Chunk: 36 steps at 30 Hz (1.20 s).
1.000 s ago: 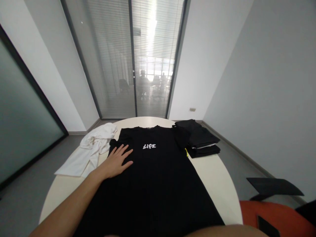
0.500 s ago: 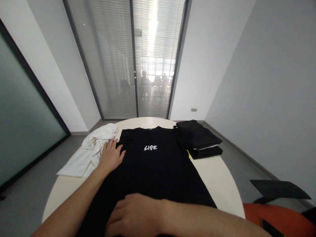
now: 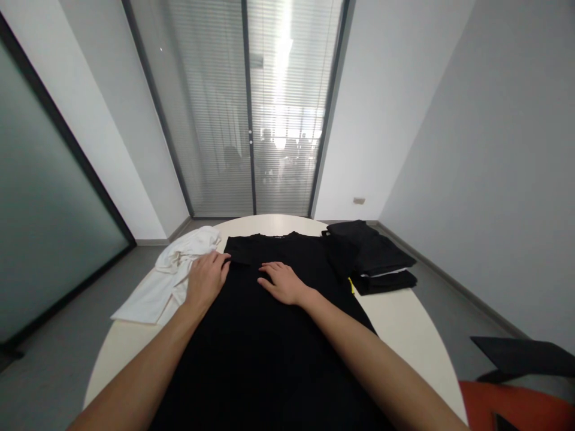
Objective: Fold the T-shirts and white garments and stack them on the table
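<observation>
A black T-shirt (image 3: 269, 347) lies spread on the round table, its neckline at the far side. At its left sleeve, my left hand (image 3: 208, 278) has thumb and fingers closed on the black fabric edge. My right hand (image 3: 283, 282) rests on the shirt's upper middle, palm down with fingers apart, covering the white print. Beside my left hand is a crumpled white garment (image 3: 148, 293).
Folded dark clothes (image 3: 381, 251) are stacked at the table's right, with a small yellow strip (image 3: 351, 286) beside them. The pale table (image 3: 417, 335) has a rounded edge. An orange and black chair (image 3: 516, 404) stands at lower right.
My right hand has moved forward from the near part of the shirt to its chest, over the print. My left hand has closed on the sleeve edge. The view has shifted slightly.
</observation>
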Available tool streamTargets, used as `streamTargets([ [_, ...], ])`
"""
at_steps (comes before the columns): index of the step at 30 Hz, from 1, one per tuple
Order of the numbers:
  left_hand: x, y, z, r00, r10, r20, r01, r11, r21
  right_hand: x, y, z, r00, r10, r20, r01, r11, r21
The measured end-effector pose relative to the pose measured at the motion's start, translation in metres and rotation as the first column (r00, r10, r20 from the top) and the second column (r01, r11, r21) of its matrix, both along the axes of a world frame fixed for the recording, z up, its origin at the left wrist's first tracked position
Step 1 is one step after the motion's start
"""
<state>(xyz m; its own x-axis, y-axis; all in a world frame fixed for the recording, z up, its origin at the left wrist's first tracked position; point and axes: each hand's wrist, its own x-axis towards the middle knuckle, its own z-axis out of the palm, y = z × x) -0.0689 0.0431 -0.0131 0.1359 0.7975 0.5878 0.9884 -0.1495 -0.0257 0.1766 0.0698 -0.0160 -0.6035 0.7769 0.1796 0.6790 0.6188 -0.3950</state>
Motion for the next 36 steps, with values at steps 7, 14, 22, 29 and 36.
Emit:
streamTargets([
  [7,0.007,-0.005,-0.001,0.999,-0.038,0.027,0.041,0.992,-0.123,-0.034,0.025,0.016,0.972,-0.234,-0.038,0.230,0.970,-0.075],
  [14,-0.006,-0.007,0.004,0.997,-0.035,0.066,0.052,0.962,-0.269,-0.075,0.057,0.012,0.886,-0.463,-0.017,0.449,0.868,-0.210],
  [22,-0.009,-0.009,0.001,0.987,-0.124,0.106,0.152,0.933,-0.325,-0.094,0.073,0.008,0.851,-0.517,-0.088,0.473,0.829,-0.297],
  [29,-0.027,-0.012,-0.001,0.987,-0.055,0.151,0.102,0.938,-0.330,-0.091,0.087,0.002,0.813,-0.528,-0.245,0.410,0.818,-0.403],
  [36,-0.045,-0.008,-0.003,0.974,-0.011,0.228,0.101,0.918,-0.383,-0.088,0.095,-0.005,0.808,-0.514,-0.287,0.333,0.802,-0.496],
])
